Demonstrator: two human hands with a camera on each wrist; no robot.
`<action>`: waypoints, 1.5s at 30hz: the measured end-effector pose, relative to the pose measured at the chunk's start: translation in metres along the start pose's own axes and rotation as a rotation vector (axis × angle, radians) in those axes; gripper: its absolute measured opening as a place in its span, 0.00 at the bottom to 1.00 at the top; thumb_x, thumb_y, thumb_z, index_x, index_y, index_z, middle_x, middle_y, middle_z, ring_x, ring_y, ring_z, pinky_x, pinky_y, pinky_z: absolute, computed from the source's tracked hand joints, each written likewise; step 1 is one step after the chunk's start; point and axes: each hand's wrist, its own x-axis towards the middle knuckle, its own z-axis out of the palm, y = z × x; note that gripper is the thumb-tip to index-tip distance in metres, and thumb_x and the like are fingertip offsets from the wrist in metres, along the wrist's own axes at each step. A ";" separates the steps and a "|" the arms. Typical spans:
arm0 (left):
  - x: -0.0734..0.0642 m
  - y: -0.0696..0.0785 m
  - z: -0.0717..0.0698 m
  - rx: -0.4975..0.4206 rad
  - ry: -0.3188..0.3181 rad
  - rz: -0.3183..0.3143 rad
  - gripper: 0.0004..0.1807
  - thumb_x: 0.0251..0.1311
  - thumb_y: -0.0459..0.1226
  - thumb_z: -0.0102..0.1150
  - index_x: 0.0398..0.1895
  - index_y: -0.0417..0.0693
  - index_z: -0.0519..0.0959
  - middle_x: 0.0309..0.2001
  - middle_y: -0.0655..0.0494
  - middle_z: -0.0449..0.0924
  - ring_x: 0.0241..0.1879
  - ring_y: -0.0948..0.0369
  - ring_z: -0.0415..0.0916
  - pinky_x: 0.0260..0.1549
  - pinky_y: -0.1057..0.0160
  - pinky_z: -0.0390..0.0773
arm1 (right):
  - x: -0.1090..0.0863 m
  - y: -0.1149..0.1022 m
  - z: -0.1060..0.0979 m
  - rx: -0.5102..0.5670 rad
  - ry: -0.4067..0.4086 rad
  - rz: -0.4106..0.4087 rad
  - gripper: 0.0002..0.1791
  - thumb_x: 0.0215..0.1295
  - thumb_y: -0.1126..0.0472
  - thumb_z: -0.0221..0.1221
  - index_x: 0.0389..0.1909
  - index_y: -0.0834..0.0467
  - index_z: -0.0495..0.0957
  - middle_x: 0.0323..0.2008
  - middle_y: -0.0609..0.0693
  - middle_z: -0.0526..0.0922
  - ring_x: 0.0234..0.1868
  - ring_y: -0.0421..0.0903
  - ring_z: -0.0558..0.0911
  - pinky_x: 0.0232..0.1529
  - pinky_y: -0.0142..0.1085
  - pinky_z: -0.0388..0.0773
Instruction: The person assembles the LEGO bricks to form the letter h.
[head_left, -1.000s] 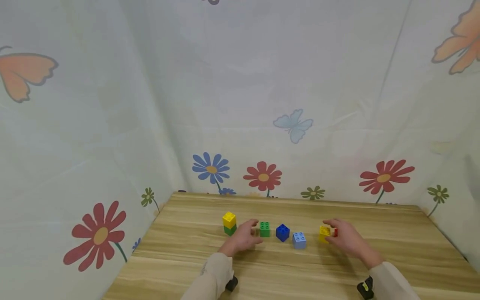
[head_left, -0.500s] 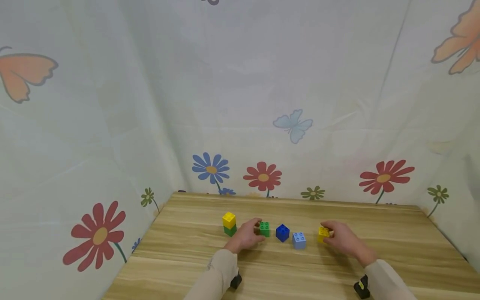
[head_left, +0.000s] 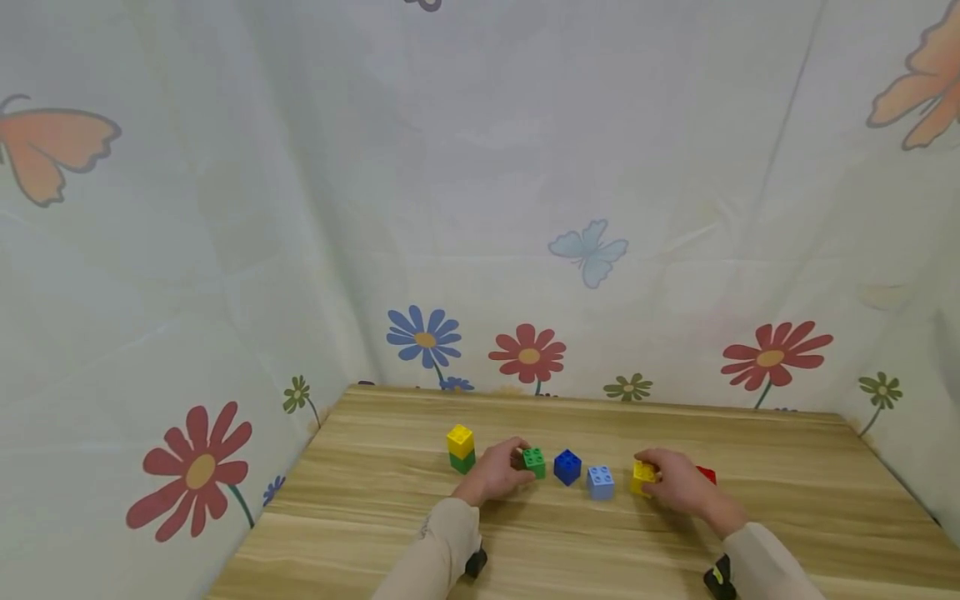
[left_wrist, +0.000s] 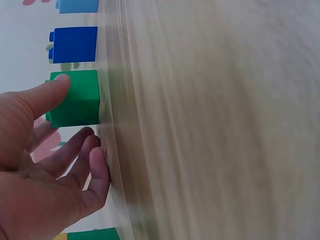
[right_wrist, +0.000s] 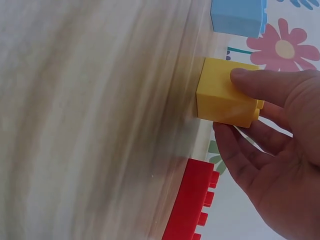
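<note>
My left hand (head_left: 500, 472) pinches a green building brick (head_left: 534, 463), thumb on its near side and a finger behind it. In the left wrist view the thumb lies across the upper edge of that green brick (left_wrist: 82, 107), which stands at the table surface. With thumb and fingertips, my right hand (head_left: 677, 481) grips a yellow brick (head_left: 642, 477); the right wrist view has this yellow brick (right_wrist: 225, 97) low at the table. Between the hands stand a dark blue brick (head_left: 567, 467) and a light blue brick (head_left: 600, 482).
A yellow brick on a green one forms a small stack (head_left: 461, 448) left of my left hand. Behind my right hand a longer red brick (right_wrist: 190, 202) lies on the wooden table (head_left: 585, 550). A flowered curtain (head_left: 450, 208) rises along the table's back and sides.
My left hand has moved right and closed its fingers on the green brick, which has turned slightly. My right hand has shifted left, now holding the yellow brick, and more red brick shows beyond it.
</note>
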 end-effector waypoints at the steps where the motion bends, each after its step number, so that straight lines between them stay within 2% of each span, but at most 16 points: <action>1: 0.000 0.000 0.000 0.006 0.003 0.002 0.18 0.59 0.39 0.64 0.51 0.50 0.73 0.43 0.55 0.77 0.42 0.58 0.73 0.47 0.54 0.74 | 0.000 0.000 0.001 -0.002 -0.003 0.001 0.24 0.53 0.71 0.66 0.53 0.68 0.74 0.47 0.57 0.79 0.45 0.53 0.77 0.50 0.52 0.73; 7: 0.001 -0.003 0.001 0.031 0.018 0.010 0.15 0.59 0.39 0.63 0.49 0.51 0.74 0.41 0.57 0.78 0.40 0.59 0.73 0.46 0.55 0.74 | 0.001 0.002 0.004 -0.001 -0.017 0.015 0.25 0.52 0.71 0.66 0.53 0.68 0.74 0.48 0.58 0.79 0.45 0.52 0.77 0.51 0.53 0.72; 15: 0.000 -0.004 0.001 0.013 0.006 -0.004 0.14 0.57 0.38 0.65 0.45 0.51 0.74 0.38 0.57 0.76 0.36 0.59 0.71 0.43 0.55 0.74 | 0.002 0.003 0.005 -0.009 -0.048 0.067 0.26 0.52 0.71 0.66 0.54 0.66 0.73 0.49 0.57 0.78 0.46 0.51 0.77 0.52 0.52 0.72; 23: 0.001 -0.009 -0.001 0.006 -0.014 -0.008 0.15 0.56 0.38 0.66 0.45 0.50 0.74 0.38 0.57 0.75 0.37 0.59 0.70 0.43 0.56 0.74 | 0.000 0.002 0.005 -0.008 -0.044 0.057 0.25 0.54 0.69 0.66 0.54 0.65 0.74 0.48 0.54 0.79 0.45 0.49 0.77 0.50 0.51 0.73; 45: -0.007 -0.005 -0.006 0.003 -0.063 0.015 0.14 0.55 0.37 0.66 0.43 0.50 0.75 0.38 0.60 0.77 0.38 0.61 0.72 0.44 0.57 0.74 | -0.021 -0.034 -0.009 0.026 -0.059 0.026 0.26 0.57 0.63 0.65 0.58 0.61 0.72 0.51 0.50 0.78 0.47 0.49 0.77 0.50 0.49 0.75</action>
